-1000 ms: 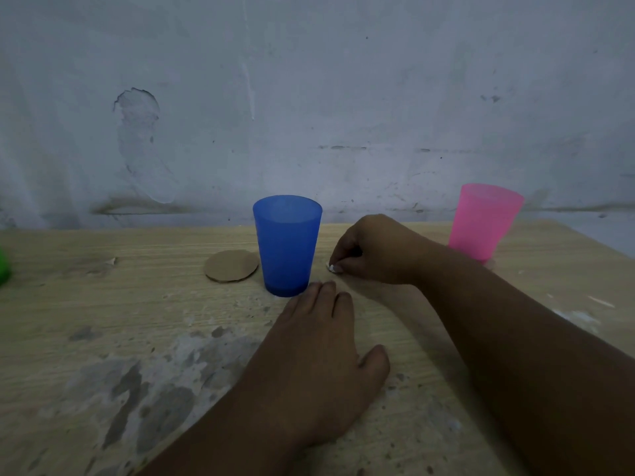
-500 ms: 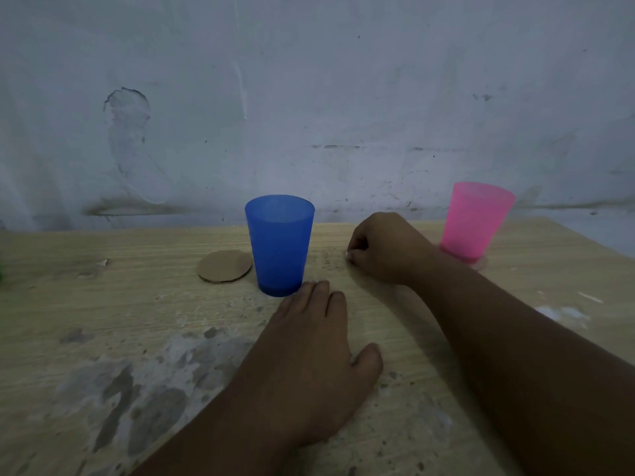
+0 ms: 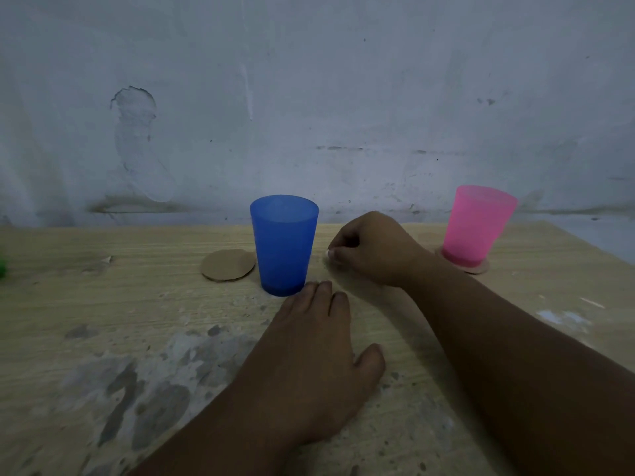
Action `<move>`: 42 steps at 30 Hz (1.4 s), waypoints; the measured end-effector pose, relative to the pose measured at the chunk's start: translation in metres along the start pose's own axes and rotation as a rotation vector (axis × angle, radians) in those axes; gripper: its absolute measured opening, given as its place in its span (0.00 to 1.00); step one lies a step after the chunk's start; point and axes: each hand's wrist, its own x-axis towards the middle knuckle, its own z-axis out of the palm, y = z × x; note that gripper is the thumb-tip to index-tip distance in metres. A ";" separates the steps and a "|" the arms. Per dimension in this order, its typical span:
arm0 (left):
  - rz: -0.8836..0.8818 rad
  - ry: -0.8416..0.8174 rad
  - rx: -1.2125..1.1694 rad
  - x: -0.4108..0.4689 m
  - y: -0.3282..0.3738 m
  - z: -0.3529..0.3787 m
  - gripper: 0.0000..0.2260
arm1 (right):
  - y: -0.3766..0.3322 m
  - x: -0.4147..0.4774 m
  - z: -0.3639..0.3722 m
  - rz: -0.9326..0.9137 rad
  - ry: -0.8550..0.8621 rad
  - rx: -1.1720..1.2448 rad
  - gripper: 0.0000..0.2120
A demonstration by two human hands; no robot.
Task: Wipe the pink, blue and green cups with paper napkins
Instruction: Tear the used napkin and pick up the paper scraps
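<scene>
The blue cup [image 3: 283, 245] stands upright mid-table. To the right, the pink cup [image 3: 476, 225] sits upright on a cardboard disc [image 3: 479, 269]. Only a sliver of green [image 3: 2, 266] shows at the far left edge. My left hand [image 3: 309, 359] lies flat on the table, palm down, fingertips close to the blue cup's base. My right hand [image 3: 372, 250] rests curled on the table just right of the blue cup, thumb and forefinger pinching a tiny white scrap [image 3: 329, 252]. No whole napkin is visible.
A loose round cardboard disc [image 3: 227, 264] lies left of the blue cup. The wooden table [image 3: 103, 338] has grey worn patches and ends at a bare wall behind the cups. Its right edge slants past the pink cup.
My right hand shifted a little to the right and back beside the blue cup, staying curled. My left hand stays flat in place.
</scene>
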 end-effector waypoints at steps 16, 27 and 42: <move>0.003 0.032 -0.005 0.000 0.000 0.001 0.34 | 0.016 0.009 0.001 -0.035 0.112 -0.033 0.07; 0.008 0.019 0.010 0.001 0.000 0.001 0.35 | 0.005 0.003 -0.006 -0.167 -0.185 -0.166 0.09; 0.000 0.014 0.002 0.001 0.000 0.001 0.35 | 0.012 0.005 0.007 -0.116 0.034 -0.232 0.07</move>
